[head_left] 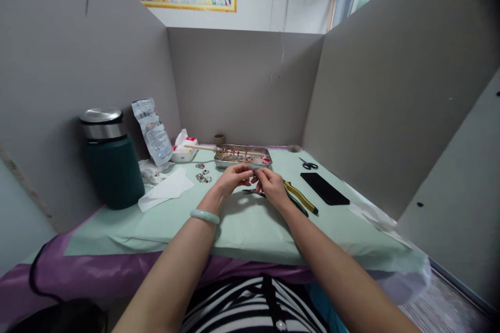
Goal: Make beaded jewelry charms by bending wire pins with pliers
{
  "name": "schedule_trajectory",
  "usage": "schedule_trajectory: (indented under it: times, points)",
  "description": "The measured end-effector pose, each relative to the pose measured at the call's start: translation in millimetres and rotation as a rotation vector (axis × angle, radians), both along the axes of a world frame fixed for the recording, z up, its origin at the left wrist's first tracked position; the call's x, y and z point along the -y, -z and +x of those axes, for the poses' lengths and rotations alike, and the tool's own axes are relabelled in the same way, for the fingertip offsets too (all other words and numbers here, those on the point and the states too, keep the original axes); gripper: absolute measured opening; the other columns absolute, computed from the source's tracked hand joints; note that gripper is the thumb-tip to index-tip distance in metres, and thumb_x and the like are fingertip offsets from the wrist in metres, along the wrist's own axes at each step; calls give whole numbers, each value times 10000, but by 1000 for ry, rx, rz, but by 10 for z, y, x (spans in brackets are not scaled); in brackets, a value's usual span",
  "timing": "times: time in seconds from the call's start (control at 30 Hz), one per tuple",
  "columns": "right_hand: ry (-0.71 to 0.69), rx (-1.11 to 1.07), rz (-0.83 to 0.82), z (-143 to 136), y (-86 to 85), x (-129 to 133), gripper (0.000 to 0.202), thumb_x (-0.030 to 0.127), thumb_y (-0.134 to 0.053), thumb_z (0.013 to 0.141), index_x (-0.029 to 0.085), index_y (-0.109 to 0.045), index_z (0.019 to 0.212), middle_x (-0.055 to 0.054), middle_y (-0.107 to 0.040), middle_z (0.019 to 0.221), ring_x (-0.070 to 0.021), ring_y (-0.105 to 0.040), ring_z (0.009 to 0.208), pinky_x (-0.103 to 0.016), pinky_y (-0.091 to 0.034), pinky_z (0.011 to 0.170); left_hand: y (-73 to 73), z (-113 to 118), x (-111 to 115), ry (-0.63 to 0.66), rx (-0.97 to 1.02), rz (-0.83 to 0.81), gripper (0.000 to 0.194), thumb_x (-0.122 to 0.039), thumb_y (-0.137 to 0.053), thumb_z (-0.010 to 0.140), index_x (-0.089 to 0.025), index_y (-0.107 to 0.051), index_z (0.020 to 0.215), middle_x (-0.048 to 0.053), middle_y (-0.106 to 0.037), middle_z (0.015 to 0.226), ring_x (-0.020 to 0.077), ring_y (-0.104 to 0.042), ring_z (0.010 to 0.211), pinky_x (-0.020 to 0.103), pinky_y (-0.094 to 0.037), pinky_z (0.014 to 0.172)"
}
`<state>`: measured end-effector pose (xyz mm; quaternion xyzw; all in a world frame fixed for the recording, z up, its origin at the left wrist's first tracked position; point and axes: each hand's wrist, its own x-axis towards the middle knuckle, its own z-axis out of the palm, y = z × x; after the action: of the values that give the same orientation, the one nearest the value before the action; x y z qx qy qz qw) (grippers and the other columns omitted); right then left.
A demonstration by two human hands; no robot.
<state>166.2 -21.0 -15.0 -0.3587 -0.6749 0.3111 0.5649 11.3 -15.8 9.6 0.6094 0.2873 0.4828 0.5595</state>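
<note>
My left hand (pixel 235 178) and my right hand (pixel 271 185) meet over the table, just in front of a metal tray (pixel 222 163) of red and silver beads. The fingertips of both are pinched together around something too small to make out. Pliers with yellow and dark green handles (pixel 300 197) lie under and beside my right hand, their jaws (pixel 252 192) poking out below my fingers. A thin wooden stick (pixel 200 148) rests across the tray. To the left of my left hand lie several small red-and-silver beaded pieces (pixel 203 178).
At left stand a dark green flask (pixel 113 171) and a silver pouch (pixel 151 132), near white paper (pixel 167 192) and a tissue pack (pixel 185 152). A black phone (pixel 325 188) and scissors (pixel 309 165) lie at right. Grey partitions (pixel 246 83) enclose the green-covered table (pixel 250 234).
</note>
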Motion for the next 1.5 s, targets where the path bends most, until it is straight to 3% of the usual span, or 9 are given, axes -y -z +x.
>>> schedule_trajectory:
  times: [0.2,0.33,0.43,0.57,0.83,0.97,1.1,1.27,1.5]
  points:
    - [124,156,41,21,-1,-15,377,475,-403,897,185,-598,756,-30,-658,714,-124,-565,519,-246,-443,535,-3,0,-9,-56,12,-16,281,-302,-766,647,-106,-665,823,28,-602,711,88,-519,597,284,-437,648]
    - [318,498,217,58,47,-38,287,339,-413,905,176,-640,971,-88,-667,976,-200,-594,920,-324,-425,833,-11,-19,-18,-74,94,-71,293,-287,-772,649,-105,-631,830,33,-618,725,101,-560,606,309,-472,672]
    - [293,798,188,80,104,-45,341,345,-541,834,173,-616,1119,-126,-596,1181,-263,-500,1113,-386,-361,916,-21,-32,-18,-32,154,-90,301,-274,-776,647,-103,-593,815,80,-658,850,118,-602,634,325,-497,677]
    - [179,1020,101,107,141,-30,325,396,-546,840,213,-634,1094,-102,-601,1169,-273,-488,1110,-392,-342,886,-30,-41,-18,-2,219,-119,319,-252,-788,633,-113,-570,818,90,-669,891,130,-624,636,327,-513,675]
    - [328,1097,149,113,147,-49,180,301,-501,879,191,-632,937,-107,-621,1025,-257,-506,997,-378,-328,817,-43,-40,-3,48,249,-151,248,-278,-741,708,-99,-623,831,88,-662,851,133,-623,665,333,-524,717]
    - [415,906,163,103,139,-116,161,271,-486,878,173,-611,906,-115,-618,988,-247,-514,968,-377,-337,835,-38,-40,-9,45,273,-159,240,-286,-740,711,-100,-626,812,69,-653,786,124,-616,647,313,-526,696]
    - [430,320,104,148,71,-224,205,343,-452,866,185,-582,857,-94,-623,919,-231,-546,897,-373,-401,829,-43,-41,-8,50,292,-166,233,-265,-748,701,-104,-631,823,56,-653,779,126,-622,649,322,-528,706]
    - [22,-358,-275,309,-6,-299,363,516,-341,892,215,-516,790,-71,-645,773,-235,-614,800,-418,-499,697,-45,-32,-1,38,303,-159,202,-200,-748,696,-109,-637,837,70,-669,857,154,-653,748,358,-510,803]
    - [-354,-361,-339,304,-140,-83,500,584,-297,886,176,-573,969,-158,-662,1035,-260,-624,966,-420,-523,705,-48,-33,-10,45,299,-131,199,-198,-738,708,-89,-655,852,98,-681,848,162,-656,766,356,-485,830]
